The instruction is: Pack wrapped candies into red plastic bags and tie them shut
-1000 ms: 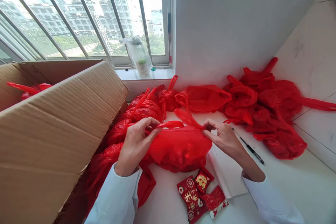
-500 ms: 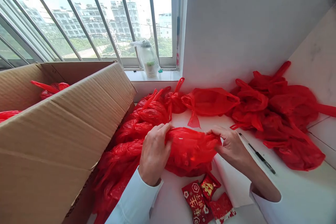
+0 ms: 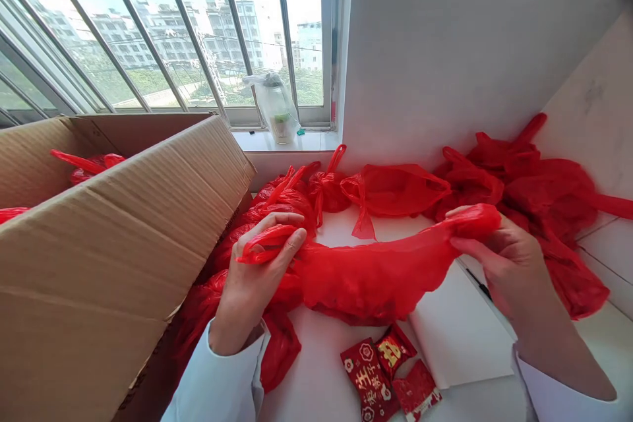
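A red plastic carrier bag (image 3: pixel 366 280) hung stretched btwn a person's two bare hands, directly ahead over a white work surface (image 3: pixel 314 362); its long axis ran approx. 9 to 3 o'clock, the R end a bit higher, nearer 2. The L hand (image 3: pixel 252 293) gripped the 9 o'clock end, a loop of plastic pinched btwn thumb & fingers; the R hand (image 3: pixel 512 270) had the other end bunched tight in its fingertips. Neither hand was nearer, as both were on the bag; the slack middle sagged toward 6, w/ darker shapes along its bottom, contents n/a to the eye. From the bag, at 6 o'clock just below it, lay a flat red snack packet (image 3: pixel 366 382) w/ white flowers & gold Chinese characters, "生" the clearest, "子" prob. beside it, the rest too small to read for sure. A small foil packet (image 3: pixel 394 349) w/ a gold emblem, not legible, sat against it, plus a red-and-white packet (image 3: pixel 416 388), no text readable. At 4 o'clock was white paper (image 3: pixel 462 336), no writing made out, w/ a black pen (image 3: pixel 483 288) partly hidden by the R hand's wrist. A cardboard carton (image 3: pixel 123 244) stood at 9, dark print on its lower edge unreadable; knotted red bags (image 3: pixel 289 201) were piled at 10 to 11, an open red bag (image 3: pixel 403 191) lay at 1, & a heap of red bags (image 3: pixel 548 181) at 2. No brand showed on any bag.
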The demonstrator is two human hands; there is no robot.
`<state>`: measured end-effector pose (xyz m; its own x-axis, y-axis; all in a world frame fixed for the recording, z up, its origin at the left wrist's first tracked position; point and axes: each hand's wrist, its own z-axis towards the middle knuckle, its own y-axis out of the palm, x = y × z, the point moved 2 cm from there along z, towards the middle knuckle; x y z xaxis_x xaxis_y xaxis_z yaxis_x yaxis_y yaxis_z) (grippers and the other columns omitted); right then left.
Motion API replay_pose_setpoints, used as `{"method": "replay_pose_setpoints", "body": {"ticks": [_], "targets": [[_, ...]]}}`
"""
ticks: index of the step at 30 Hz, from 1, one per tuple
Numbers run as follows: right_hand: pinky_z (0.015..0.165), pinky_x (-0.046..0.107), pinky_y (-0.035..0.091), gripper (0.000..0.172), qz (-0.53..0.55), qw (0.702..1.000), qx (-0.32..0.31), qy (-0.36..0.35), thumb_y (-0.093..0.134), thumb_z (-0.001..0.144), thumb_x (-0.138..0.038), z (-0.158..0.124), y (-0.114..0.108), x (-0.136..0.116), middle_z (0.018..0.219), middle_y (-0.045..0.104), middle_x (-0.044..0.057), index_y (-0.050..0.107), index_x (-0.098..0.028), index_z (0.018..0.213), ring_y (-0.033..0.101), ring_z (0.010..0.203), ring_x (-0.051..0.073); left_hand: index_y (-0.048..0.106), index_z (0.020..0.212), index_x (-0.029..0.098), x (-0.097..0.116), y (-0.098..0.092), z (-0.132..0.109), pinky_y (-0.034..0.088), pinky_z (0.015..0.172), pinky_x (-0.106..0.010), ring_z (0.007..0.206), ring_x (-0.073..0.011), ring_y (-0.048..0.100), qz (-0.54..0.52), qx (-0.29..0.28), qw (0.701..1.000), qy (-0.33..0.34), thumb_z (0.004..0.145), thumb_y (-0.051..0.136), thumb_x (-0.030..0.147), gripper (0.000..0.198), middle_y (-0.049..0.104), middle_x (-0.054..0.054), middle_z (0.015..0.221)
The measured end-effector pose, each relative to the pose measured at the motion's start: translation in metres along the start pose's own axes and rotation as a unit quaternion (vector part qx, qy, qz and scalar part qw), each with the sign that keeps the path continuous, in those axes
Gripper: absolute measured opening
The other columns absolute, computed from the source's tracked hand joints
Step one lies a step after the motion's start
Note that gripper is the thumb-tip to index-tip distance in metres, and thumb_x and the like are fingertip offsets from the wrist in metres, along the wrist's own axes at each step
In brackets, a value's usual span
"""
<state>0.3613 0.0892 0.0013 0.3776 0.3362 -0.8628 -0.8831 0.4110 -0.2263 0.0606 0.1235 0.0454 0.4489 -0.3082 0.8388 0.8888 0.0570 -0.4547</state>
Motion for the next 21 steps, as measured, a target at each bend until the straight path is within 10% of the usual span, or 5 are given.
{"method": "replay_pose_setpoints", "body": {"ticks": [4,8,14,21], "targets": [[0.075,0.033,0.052,0.042,0.016,0.999,0.049,0.001,0.066,0.072,-0.016,-0.008,-0.008,-0.021,0.109,0.061,0.003,0.059,-0.032,0.110,0.059,0.096,0.022,0.065,0.098,0.023,0.005,-0.006,-0.004,0.048,0.071,-0.025,0.085,-0.0176,0.063,-0.024,-0.018,0.999,-0.034,0.084,0.064,0.044,0.024,0.068,0.001,0.096],[0.094,0.045,0.046,0.044,-0.060,0.985,0.073,-0.143,0.062,0.078,-0.014,-0.029,-0.005,-0.059,0.117,0.056,0.006,0.058,-0.035,0.116,0.055,0.110,0.029,0.067,0.081,0.024,0.007,-0.007,-0.007,0.044,0.062,-0.022,0.071,-0.0130,0.060,0.020,-0.012,0.999,-0.024,0.084,0.065,0.041,0.017,0.068,0.006,0.079],[0.093,0.043,0.044,0.029,-0.259,0.882,-0.102,-0.380,0.055,0.084,-0.003,-0.042,0.032,-0.086,0.094,0.067,0.004,0.064,-0.024,0.101,0.059,0.092,0.022,0.065,0.073,0.025,0.006,-0.004,-0.009,0.041,0.061,-0.023,0.063,-0.0108,0.056,0.082,-0.009,0.996,0.017,0.082,0.067,0.039,0.018,0.065,0.008,0.071],[0.068,0.036,0.049,0.026,-0.406,0.833,-0.280,-0.251,0.050,0.078,0.001,-0.043,0.066,-0.027,0.069,0.064,0.002,0.065,-0.019,0.086,0.058,0.060,0.018,0.061,0.067,0.023,0.008,-0.007,-0.013,0.038,0.059,-0.025,0.060,-0.0119,0.053,0.175,-0.012,0.984,0.032,0.083,0.062,0.050,0.032,0.062,0.006,0.067]]}}
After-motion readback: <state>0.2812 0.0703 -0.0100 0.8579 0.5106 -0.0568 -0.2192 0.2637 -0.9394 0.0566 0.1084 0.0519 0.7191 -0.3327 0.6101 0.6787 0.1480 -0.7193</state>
